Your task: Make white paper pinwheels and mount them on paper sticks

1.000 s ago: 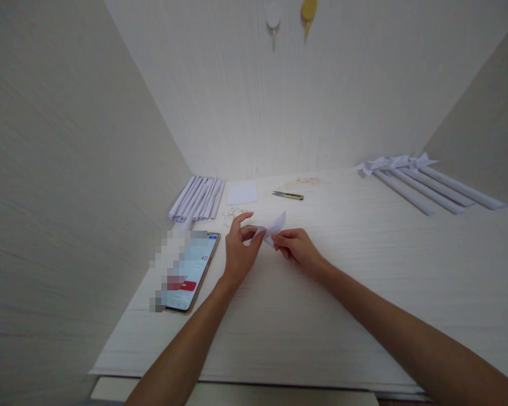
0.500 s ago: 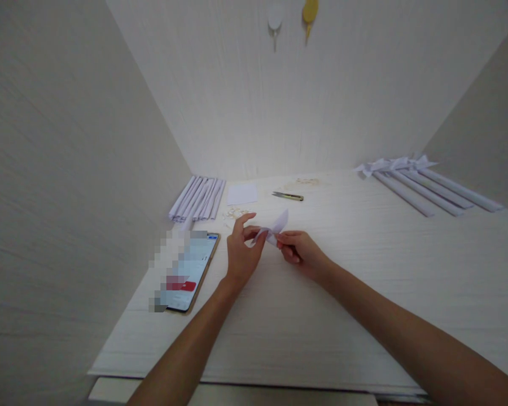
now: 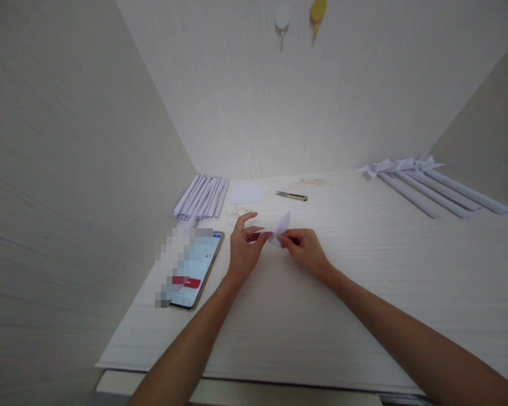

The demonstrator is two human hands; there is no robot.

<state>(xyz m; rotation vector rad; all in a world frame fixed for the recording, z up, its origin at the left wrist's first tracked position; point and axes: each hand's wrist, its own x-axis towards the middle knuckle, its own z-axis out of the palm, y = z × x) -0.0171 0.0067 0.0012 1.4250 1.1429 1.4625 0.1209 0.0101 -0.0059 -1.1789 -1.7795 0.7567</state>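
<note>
Centrally, just above table (image 3: 364, 293): small folded white paper piece (image 3: 279, 225) pinched at its left end by left hand (image 3: 242, 248), at its lower right by right hand (image 3: 305, 251); long axis left-right, upper tip pointing away; both hands equally near

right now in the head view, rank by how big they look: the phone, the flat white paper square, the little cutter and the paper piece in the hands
1. phone, nearer the camera, which inflates it
2. paper piece, pinched by left hand and right hand, and flat white paper square: too alike to rank
3. cutter
</note>
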